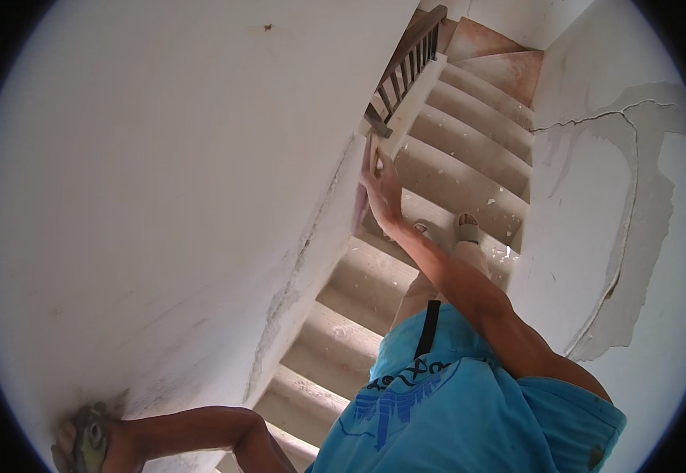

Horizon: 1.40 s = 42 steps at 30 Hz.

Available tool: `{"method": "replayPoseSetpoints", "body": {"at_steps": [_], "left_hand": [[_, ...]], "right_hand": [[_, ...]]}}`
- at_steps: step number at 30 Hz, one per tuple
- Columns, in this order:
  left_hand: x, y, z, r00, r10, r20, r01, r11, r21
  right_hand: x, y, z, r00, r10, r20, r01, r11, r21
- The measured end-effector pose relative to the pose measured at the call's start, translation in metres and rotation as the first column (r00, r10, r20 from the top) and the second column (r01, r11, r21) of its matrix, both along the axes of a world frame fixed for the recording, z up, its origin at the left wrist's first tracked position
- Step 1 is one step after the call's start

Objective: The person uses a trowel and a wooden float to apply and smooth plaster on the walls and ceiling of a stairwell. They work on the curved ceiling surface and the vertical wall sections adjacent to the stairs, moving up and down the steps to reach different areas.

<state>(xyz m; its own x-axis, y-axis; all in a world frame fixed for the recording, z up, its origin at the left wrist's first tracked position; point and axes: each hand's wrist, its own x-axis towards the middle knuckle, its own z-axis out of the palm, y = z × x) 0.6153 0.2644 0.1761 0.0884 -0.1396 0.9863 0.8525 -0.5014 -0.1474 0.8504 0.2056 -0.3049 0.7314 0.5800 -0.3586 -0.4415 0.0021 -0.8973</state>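
Observation:
My right hand (382,177) reaches forward to the wall's edge beside the stairs, just below the railing. Its fingers are closed around a thin, flat, tan piece (374,154) held upright along that edge; its kind is not clear. At the lower left, my left hand (65,443) is against the white wall (177,197), its fingers only partly visible near the dark rim of the picture. A rounded olive-green thing (91,440) shows at this hand and wrist. Whether the hand holds it or the wrist wears it, I cannot tell.
Stone-coloured stairs (453,165) with pale flecks run under my sandalled feet (467,227). A dark railing (406,67) stands ahead, with a reddish-brown landing (496,67) beyond. The right wall has a long crack (634,173) and a grey patch (650,252). Another crack (307,240) follows the left wall.

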Motion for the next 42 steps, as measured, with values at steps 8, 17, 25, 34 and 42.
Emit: {"method": "replayPoseSetpoints", "body": {"at_steps": [8,17,25,34,42], "left_hand": [[0.006,0.006,-0.002,0.905,-0.370,0.209,0.381,0.924,-0.018],[-0.013,0.004,-0.001,0.993,-0.117,-0.028,0.116,0.992,-0.040],[-0.016,0.004,0.000,0.996,-0.050,-0.077,0.048,0.998,-0.029],[-0.034,0.011,0.009,0.946,0.198,-0.257,-0.183,0.980,0.080],[-0.024,0.012,0.001,0.865,0.342,-0.368,-0.251,0.929,0.273]], "right_hand": [[-0.086,0.016,-0.063,0.999,0.026,-0.024,-0.031,0.970,-0.242],[-0.066,0.035,-0.018,0.997,-0.077,0.009,0.078,0.993,-0.091],[-0.086,0.035,-0.078,0.878,-0.066,-0.475,0.021,0.995,-0.100],[-0.066,0.011,-0.039,0.959,0.022,-0.282,-0.078,0.979,-0.187],[-0.037,0.030,0.043,0.968,-0.037,-0.249,0.027,0.999,-0.040]]}}
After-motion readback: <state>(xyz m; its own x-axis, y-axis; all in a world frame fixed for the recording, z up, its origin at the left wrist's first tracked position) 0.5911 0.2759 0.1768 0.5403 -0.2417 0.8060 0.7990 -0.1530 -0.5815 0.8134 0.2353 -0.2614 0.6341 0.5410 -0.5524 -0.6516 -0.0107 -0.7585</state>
